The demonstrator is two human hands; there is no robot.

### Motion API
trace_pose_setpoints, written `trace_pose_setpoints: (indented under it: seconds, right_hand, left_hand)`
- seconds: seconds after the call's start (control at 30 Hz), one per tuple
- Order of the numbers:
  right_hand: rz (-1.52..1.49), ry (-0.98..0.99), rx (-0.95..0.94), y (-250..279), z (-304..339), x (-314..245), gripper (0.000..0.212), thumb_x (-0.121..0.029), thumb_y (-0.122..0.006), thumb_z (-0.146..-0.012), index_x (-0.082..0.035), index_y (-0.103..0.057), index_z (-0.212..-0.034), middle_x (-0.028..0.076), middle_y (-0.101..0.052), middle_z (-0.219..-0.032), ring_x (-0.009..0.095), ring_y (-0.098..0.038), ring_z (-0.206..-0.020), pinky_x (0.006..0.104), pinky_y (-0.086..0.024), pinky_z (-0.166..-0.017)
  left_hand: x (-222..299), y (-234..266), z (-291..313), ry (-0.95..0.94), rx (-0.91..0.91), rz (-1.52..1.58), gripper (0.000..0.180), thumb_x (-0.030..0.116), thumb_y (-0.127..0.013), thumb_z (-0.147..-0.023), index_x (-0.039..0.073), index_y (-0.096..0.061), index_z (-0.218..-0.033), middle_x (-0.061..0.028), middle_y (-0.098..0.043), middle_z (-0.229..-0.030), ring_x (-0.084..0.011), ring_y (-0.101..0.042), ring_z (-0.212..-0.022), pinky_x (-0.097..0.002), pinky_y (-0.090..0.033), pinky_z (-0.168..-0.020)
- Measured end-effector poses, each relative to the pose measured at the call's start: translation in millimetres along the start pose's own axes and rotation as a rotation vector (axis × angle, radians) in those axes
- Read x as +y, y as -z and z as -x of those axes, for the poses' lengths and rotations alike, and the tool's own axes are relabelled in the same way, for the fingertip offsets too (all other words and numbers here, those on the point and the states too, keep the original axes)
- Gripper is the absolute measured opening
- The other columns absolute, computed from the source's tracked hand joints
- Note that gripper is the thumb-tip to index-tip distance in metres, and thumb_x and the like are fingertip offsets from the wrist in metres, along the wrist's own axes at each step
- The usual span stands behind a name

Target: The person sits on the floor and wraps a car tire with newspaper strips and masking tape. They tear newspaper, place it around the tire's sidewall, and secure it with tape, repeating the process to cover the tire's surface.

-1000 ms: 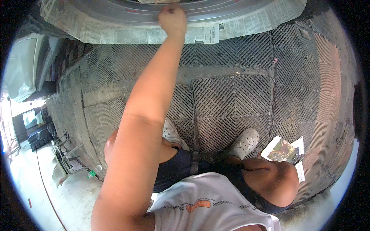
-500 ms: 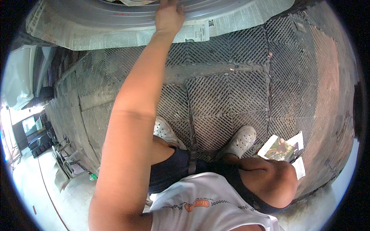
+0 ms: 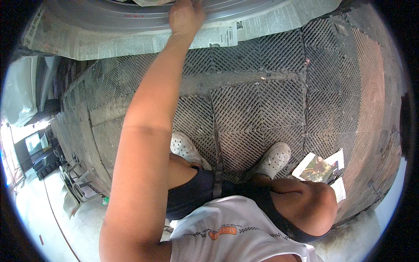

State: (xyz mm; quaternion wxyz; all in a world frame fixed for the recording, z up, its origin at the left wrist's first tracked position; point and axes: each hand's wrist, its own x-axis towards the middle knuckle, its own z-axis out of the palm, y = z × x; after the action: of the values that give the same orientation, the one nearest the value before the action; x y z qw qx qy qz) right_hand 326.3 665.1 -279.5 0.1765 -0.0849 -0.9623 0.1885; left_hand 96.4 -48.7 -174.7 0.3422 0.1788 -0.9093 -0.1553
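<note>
My left hand [image 3: 185, 18] reaches far forward to a grey, curved, ridged panel [image 3: 131, 22] at the top of the view. Its fingers look bent and closed against the panel's surface, partly cut off by the picture's upper edge. Whatever they hold is hidden. Newspaper sheets [image 3: 100, 46] run along the panel's near edge, below my wrist. A small red mark shows on the grey surface, left of the hand. Crumpled paper [image 3: 150, 1] lies above it at the very top. My right hand is out of sight.
Dark ribbed mats [image 3: 253, 105] cover the floor under my pale clogs [image 3: 275, 159]. A torn printed page [image 3: 321, 168] lies by my right knee. At the left are a light-coloured vehicle [image 3: 22, 87], a chair [image 3: 72, 187] and a black case [image 3: 46, 163].
My left hand has slid slightly to the left along the panel, still against it. The view has shifted a little; the floor things stay put.
</note>
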Motion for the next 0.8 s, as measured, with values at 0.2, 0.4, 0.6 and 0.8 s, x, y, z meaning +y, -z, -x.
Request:
trace_pose_setpoints:
  seconds: [0.2, 0.4, 0.6, 0.8]
  right_hand:
    - [-0.014, 0.011, -0.01, -1.5, -2.8, -2.8, 0.023, -0.015, -0.074, -0.095, -0.01, -0.082, -0.116, 0.021, -0.077, -0.102, 0.037, -0.076, -0.093, 0.0413, -0.06, -0.082]
    - [-0.019, 0.01, -0.009, 0.1, -4.9, -4.0, 0.023, -0.013, -0.075, -0.095, -0.01, -0.081, -0.116, 0.021, -0.077, -0.102, 0.037, -0.076, -0.093, 0.0413, -0.06, -0.082]
    - [-0.025, 0.016, -0.015, 1.5, -7.7, -6.5, 0.023, -0.012, -0.075, -0.095, -0.011, -0.081, -0.117, 0.021, -0.076, -0.102, 0.038, -0.076, -0.093, 0.0412, -0.06, -0.082]
    - [-0.063, 0.078, -0.033, 3.3, -25.6, -14.0, 0.023, -0.01, -0.075, -0.095, -0.011, -0.081, -0.117, 0.021, -0.076, -0.102, 0.038, -0.076, -0.094, 0.0411, -0.06, -0.083]
  left_hand:
    - [-3.5, -12.0, 0.2, -0.135, 0.135, -0.089, 0.019, 0.011, -0.073, -0.092, 0.007, -0.075, -0.111, -0.0139, -0.077, -0.114, -0.0381, -0.073, -0.105, -0.0473, -0.059, -0.089]
    - [12.9, -2.2, 3.2, -0.205, 0.07, -0.243, 0.02, 0.016, -0.071, -0.094, 0.007, -0.077, -0.111, -0.0101, -0.074, -0.128, -0.0331, -0.07, -0.117, -0.0465, -0.059, -0.095]
    - [6.5, 8.7, 7.6, -0.244, 0.028, -0.354, 0.028, 0.015, -0.072, -0.092, 0.005, -0.076, -0.118, -0.0114, -0.073, -0.134, -0.0338, -0.073, -0.111, -0.0464, -0.06, -0.095]
    - [-1.2, 25.8, 4.5, -0.347, -0.005, -0.357, 0.028, 0.014, -0.071, -0.091, 0.004, -0.076, -0.116, -0.0135, -0.073, -0.132, -0.0338, -0.074, -0.108, -0.0479, -0.058, -0.095]
